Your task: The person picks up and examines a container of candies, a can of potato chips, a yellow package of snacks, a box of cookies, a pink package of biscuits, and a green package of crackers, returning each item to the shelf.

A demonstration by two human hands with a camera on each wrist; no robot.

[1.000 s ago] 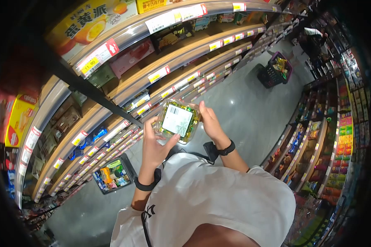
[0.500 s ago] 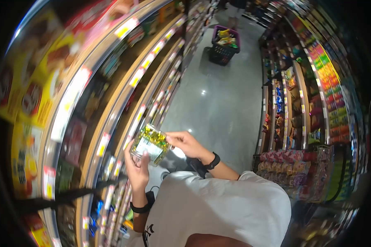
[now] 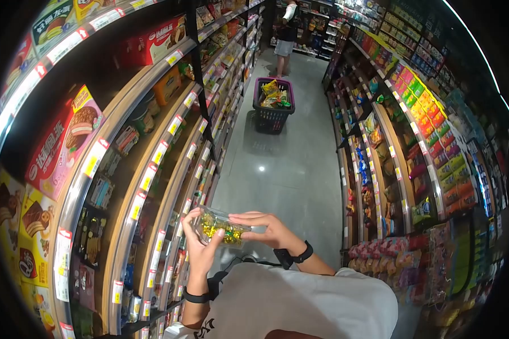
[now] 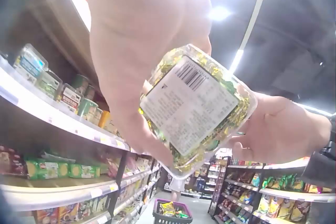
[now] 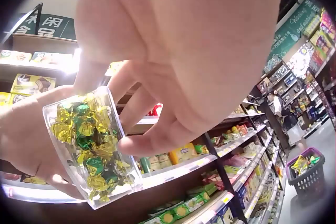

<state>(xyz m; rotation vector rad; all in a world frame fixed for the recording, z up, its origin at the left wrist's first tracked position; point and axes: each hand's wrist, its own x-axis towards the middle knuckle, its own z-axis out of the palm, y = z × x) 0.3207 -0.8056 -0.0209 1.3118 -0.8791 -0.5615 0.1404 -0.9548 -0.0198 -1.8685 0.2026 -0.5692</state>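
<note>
A clear plastic box of candies (image 3: pixel 220 230) in gold and green wrappers is held in front of the body by both hands. My left hand (image 3: pixel 199 251) grips its left side, with the thumb across the near face. At the right side, my right hand (image 3: pixel 272 230) pinches the box between thumb and fingers. A white barcode label (image 4: pixel 189 106) covers the face seen in the left wrist view; the head view hides it. Through the side wall in the right wrist view, the twisted candy wrappers (image 5: pixel 92 148) show.
Shelves (image 3: pixel 147 186) of boxed snacks run along the left, close to my left hand. More shelves (image 3: pixel 404 152) line the right. Ahead on the grey floor (image 3: pixel 277 181) stands a dark basket (image 3: pixel 271 118) with a purple rim and packets inside. A person (image 3: pixel 284 39) stands beyond it.
The view has swung round to face along the aisle. Both hands still hold the box, now tilted so its label has left the head view. The basket appears nearer the middle.
</note>
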